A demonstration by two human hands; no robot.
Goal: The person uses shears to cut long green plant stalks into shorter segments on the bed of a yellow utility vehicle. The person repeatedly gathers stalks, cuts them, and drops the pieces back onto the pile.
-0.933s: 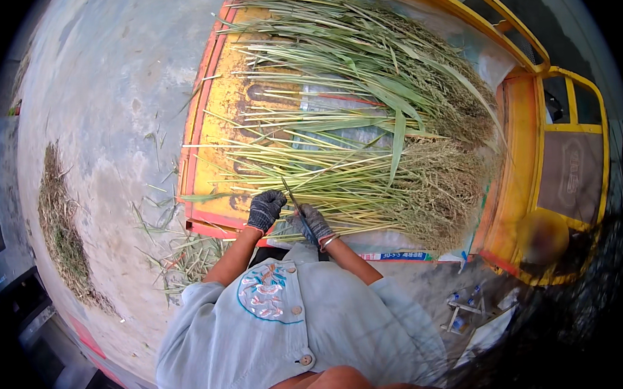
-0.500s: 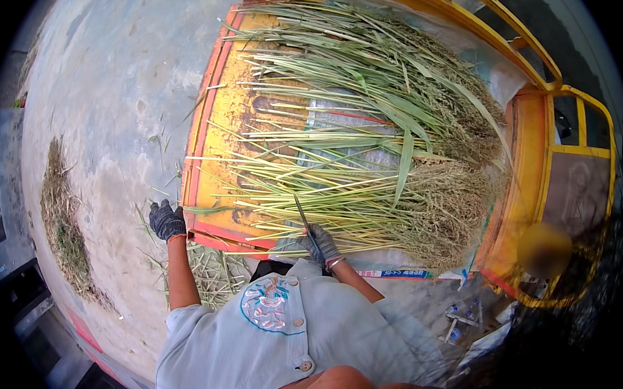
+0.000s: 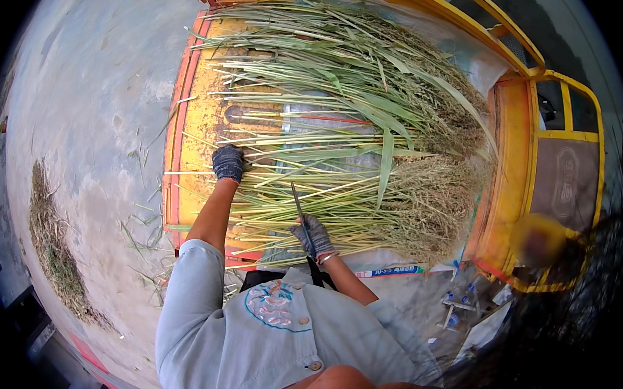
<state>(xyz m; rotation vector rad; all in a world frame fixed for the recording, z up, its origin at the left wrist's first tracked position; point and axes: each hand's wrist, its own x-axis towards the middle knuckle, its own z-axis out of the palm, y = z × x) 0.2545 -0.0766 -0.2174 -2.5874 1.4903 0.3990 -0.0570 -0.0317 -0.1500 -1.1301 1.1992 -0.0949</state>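
Long green-yellow stalks (image 3: 311, 192) with bushy seed heads (image 3: 425, 206) lie across the yellow bed of a small truck, cut ends to the left and heads to the right. My left hand (image 3: 227, 163), in a dark grey knitted glove, is on the stalks' cut ends, its fingers curled around a pale stalk (image 3: 187, 173). In my right hand (image 3: 312, 238), also gloved, is a knife (image 3: 298, 203) with a long thin dark blade pointing up and away. That hand is closed and rests near the front edge of the stalks.
The truck bed (image 3: 188, 134) has a red-painted edge at the left; a yellow railing (image 3: 496, 19) and cab frame (image 3: 566, 139) stand at the far side and right. A heap of dry plant scraps (image 3: 61, 250) lies on the concrete floor (image 3: 104, 128), with loose leaf bits nearby.
My left hand has moved right and away from me, from beyond the bed's edge onto the stalks, and its fingers have closed. My right hand still holds the knife.
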